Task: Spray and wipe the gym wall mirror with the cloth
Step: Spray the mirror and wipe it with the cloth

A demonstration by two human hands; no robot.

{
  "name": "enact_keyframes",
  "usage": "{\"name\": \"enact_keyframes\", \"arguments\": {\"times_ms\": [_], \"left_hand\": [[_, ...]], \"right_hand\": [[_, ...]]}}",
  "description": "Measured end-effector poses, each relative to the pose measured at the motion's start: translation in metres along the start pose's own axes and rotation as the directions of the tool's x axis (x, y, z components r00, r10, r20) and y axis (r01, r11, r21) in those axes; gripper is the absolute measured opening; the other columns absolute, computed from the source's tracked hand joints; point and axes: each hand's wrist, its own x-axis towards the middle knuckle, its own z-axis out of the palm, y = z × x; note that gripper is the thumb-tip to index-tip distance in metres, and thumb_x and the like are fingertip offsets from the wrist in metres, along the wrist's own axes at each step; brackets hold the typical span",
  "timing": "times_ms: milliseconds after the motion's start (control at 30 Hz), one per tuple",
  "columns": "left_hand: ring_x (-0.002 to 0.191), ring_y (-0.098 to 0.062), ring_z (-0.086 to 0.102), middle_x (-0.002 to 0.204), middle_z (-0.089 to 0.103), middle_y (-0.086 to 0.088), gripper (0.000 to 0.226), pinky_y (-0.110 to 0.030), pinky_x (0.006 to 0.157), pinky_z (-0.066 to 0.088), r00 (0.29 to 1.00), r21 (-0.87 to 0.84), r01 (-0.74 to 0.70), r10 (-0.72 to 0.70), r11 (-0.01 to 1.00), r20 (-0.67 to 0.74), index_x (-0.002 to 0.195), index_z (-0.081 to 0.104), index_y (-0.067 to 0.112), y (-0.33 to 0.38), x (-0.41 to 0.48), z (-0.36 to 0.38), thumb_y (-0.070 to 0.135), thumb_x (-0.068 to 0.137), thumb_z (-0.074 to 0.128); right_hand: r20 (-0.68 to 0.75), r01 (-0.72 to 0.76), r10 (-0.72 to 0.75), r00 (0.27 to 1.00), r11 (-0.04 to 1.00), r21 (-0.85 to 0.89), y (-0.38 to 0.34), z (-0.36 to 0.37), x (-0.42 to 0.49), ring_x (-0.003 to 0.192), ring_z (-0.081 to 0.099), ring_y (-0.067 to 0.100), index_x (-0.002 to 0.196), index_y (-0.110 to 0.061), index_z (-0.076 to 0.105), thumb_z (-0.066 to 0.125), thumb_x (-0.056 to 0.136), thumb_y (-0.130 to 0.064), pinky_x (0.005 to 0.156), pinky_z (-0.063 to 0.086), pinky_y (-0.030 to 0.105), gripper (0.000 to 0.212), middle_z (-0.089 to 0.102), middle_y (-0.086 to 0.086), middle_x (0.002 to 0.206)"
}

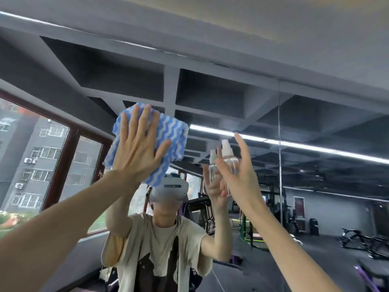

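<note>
My left hand (136, 148), fingers spread, presses the cloth (170, 131) on the mirror (326, 114); beside it my right hand (237, 175) grips the spray bottle (230, 160).

Blue-and-white wavy stripes all over that cloth (170, 131)
The spray bottle (230, 162) is clear with a white nozzle, the mirrored tee (164, 234) is cream with a dark print, window frame (62, 165) reddish-brown.

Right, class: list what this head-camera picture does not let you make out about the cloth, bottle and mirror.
Head view only.
Spray bottle: lower body hidden by the right hand gripping it; fill level unreadable.
Cloth: middle covered by the flat left hand.
Mirror: bottom cut off by the frame; wet streaks too faint to tell.
</note>
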Motion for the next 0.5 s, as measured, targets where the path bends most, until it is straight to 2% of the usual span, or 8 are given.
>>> {"name": "enact_keyframes", "arguments": {"times_ms": [33, 100, 167, 233, 333, 500], "left_hand": [[0.148, -0.035, 0.009, 0.158, 0.019, -0.016, 0.076, -0.049, 0.12, -0.001, 1.0, -0.002, -0.009, 0.009, 1.0, 0.024, 0.152, 0.023, 0.009, 0.0, -0.001, 0.0, 0.06, 0.097, 0.016], [0.148, -0.034, 0.004, 0.16, 0.014, -0.013, 0.076, -0.052, 0.119, -0.001, 0.998, 0.031, -0.025, 0.024, 0.999, 0.053, 0.155, 0.017, 0.018, 0.0, -0.001, 0.0, 0.064, 0.095, 0.01], [0.149, -0.033, 0.003, 0.161, 0.012, -0.013, 0.072, -0.05, 0.12, -0.001, 0.997, 0.052, -0.039, 0.036, 0.998, 0.07, 0.155, 0.015, 0.024, 0.0, -0.002, 0.001, 0.064, 0.095, 0.011], [0.149, -0.031, 0.003, 0.161, 0.011, -0.013, 0.067, -0.045, 0.121, -0.003, 0.999, 0.04, -0.029, 0.028, 0.999, 0.041, 0.155, 0.016, 0.023, 0.001, -0.004, 0.004, 0.058, 0.097, 0.013], [0.149, -0.028, 0.007, 0.16, 0.014, -0.015, 0.06, -0.038, 0.121, -0.004, 1.0, 0.004, -0.008, 0.008, 1.0, -0.013, 0.155, 0.017, 0.016, 0.002, -0.007, 0.008, 0.045, 0.101, 0.014], [0.149, -0.025, 0.008, 0.16, 0.014, -0.014, 0.057, -0.035, 0.122, -0.001, 0.999, -0.033, -0.01, 0.009, 0.999, -0.034, 0.154, 0.016, 0.012, 0.002, -0.009, 0.008, 0.037, 0.103, 0.012]], "right_hand": [[0.022, -0.028, 0.027, 0.999, 0.999, 0.016, 0.003, -0.002, -0.001, 0.064, 0.068, 0.02, 0.148, -0.043, 0.024, 0.059, 0.095, -0.027, 0.052, 0.055, 0.023, 0.066, 0.067, -0.02, 0.067], [0.037, -0.051, 0.051, 0.998, 0.999, 0.009, 0.005, -0.006, -0.002, 0.061, 0.068, 0.024, 0.148, -0.043, 0.026, 0.058, 0.097, -0.022, 0.05, 0.056, 0.024, 0.064, 0.065, -0.011, 0.062], [0.026, -0.017, 0.019, 0.999, 0.996, -0.087, 0.008, -0.009, -0.004, 0.049, 0.063, 0.015, 0.147, -0.039, 0.03, 0.057, 0.097, -0.017, 0.044, 0.05, 0.018, 0.061, 0.061, -0.005, 0.06], [0.016, 0.038, -0.036, 0.999, 0.972, -0.232, 0.014, -0.013, -0.004, 0.043, 0.06, 0.007, 0.145, -0.035, 0.032, 0.058, 0.096, -0.017, 0.04, 0.047, 0.017, 0.059, 0.06, -0.003, 0.062], [0.031, 0.091, -0.086, 0.996, 0.92, -0.382, 0.023, -0.017, -0.002, 0.047, 0.064, 0.01, 0.147, -0.037, 0.029, 0.059, 0.096, -0.017, 0.044, 0.055, 0.027, 0.063, 0.065, -0.002, 0.069], [-0.031, 0.146, -0.175, 0.984, 0.896, -0.419, 0.035, -0.023, -0.001, 0.054, 0.065, 0.012, 0.136, -0.042, 0.034, 0.06, 0.093, -0.007, 0.049, 0.057, 0.036, 0.061, 0.066, -0.002, 0.079]]}}
